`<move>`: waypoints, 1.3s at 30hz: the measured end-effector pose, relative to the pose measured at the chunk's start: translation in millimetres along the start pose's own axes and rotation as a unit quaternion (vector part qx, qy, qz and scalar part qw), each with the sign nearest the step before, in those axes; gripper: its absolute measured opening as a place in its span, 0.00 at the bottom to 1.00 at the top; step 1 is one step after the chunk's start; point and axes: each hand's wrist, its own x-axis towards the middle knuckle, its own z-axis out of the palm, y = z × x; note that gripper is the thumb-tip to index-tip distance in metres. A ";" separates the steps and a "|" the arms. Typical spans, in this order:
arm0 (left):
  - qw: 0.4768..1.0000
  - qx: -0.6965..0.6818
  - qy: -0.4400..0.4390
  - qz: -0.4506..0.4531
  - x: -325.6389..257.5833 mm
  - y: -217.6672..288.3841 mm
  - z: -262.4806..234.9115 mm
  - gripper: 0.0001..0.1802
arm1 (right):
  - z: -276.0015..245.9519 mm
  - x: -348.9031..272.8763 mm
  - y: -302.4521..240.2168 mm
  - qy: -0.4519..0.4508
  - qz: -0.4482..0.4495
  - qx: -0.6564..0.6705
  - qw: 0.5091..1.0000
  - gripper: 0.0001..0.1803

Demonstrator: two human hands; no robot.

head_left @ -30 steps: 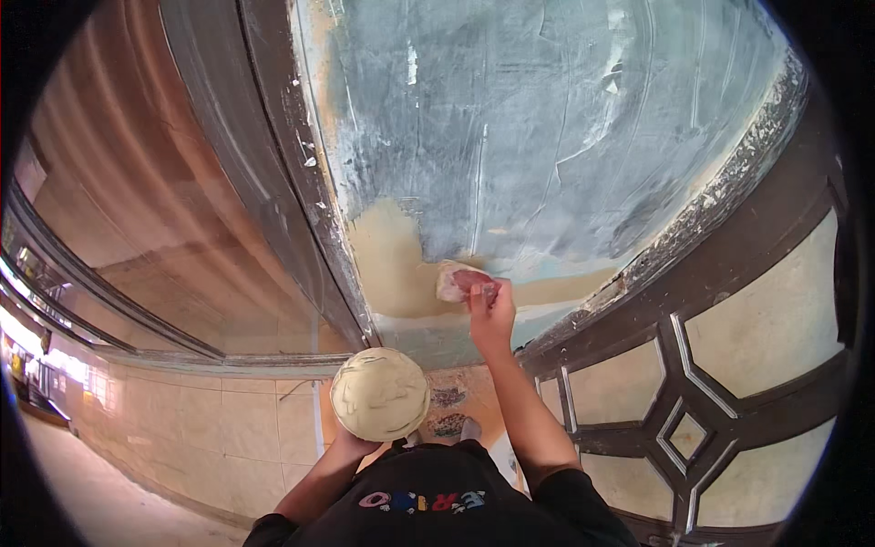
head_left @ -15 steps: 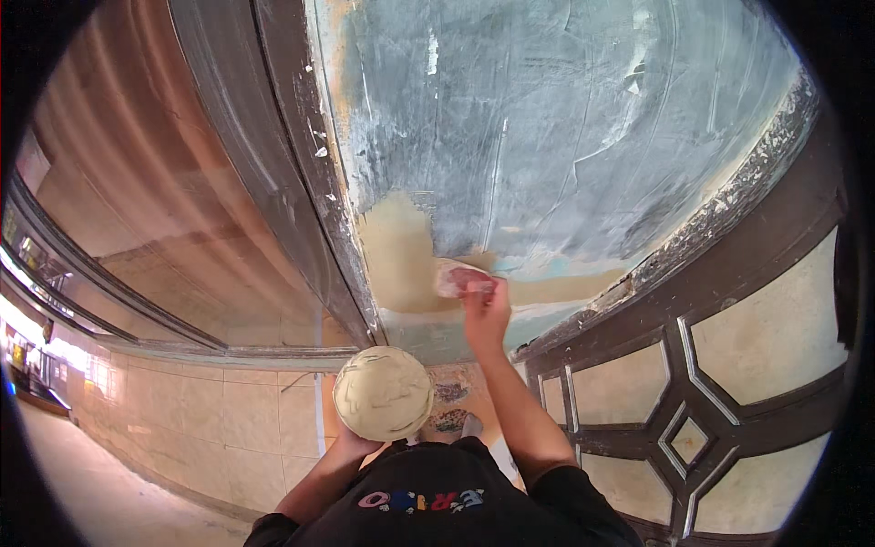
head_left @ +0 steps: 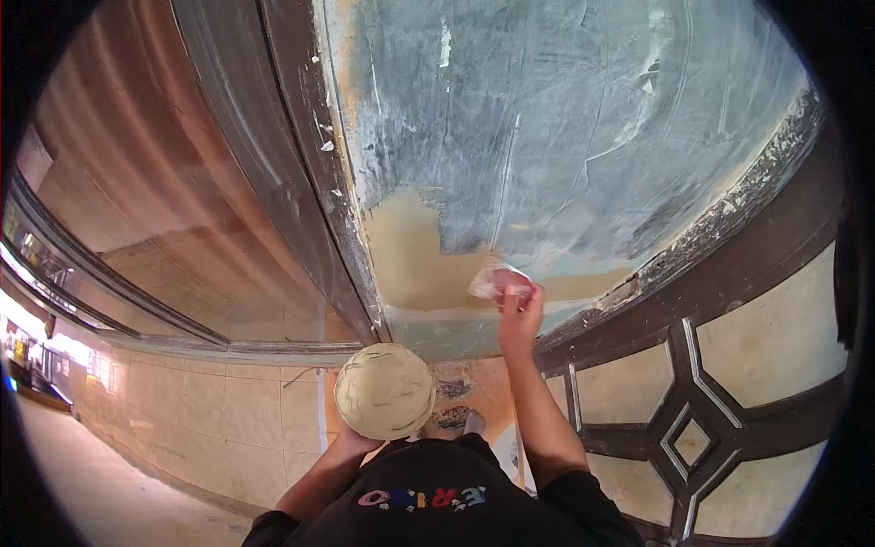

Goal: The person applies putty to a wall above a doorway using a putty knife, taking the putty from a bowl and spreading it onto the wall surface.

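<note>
Pinched in the fingers of the right hand [head_left: 519,314] is a small flat scraper blade [head_left: 497,281], its edge laid against the wall panel [head_left: 583,137] at the lower margin of the blue-grey, scratched coat — just where a tan patch of filler [head_left: 410,264] meets it. Left hand [head_left: 351,447] is cupped from below under a round dish [head_left: 385,390] heaped with the same pale tan paste; fingers closed on its underside, mostly hidden by the dish itself. Dish is held low and close to the chest, well apart from the blade. Head view only: dark metal frame [head_left: 310,182] runs down the panel's left side, a brown shutter [head_left: 164,210] beyond it, a patterned grille [head_left: 693,410] to the right, tiled floor [head_left: 182,428] below. Risks, as judged from this — the dish is balanced on one palm with paste domed above its rim, so a tilt could drop filler onto the floor or clothing; a steep blade angle could gouge the fresh tan patch or lift flaking paint along the crusted right edge.
</note>
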 end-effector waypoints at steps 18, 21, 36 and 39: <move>0.817 0.523 -0.085 0.227 9.9 16.4 -34.5 0.33 | -30.6 -62.4 15.6 -0.229 0.272 0.116 0.928 0.09; 0.603 0.713 -0.087 0.347 6.0 25.5 -31.5 0.33 | 5.1 -69.6 -3.4 -0.200 0.316 0.223 0.901 0.15; 0.743 0.587 -0.005 0.321 -9.8 22.3 -59.6 0.39 | 25.8 -95.9 133.7 -0.077 0.368 0.306 0.874 0.13; 0.784 0.546 0.053 0.289 -10.0 25.0 -77.5 0.33 | 27.5 -105.0 110.9 -0.066 0.378 0.224 0.896 0.13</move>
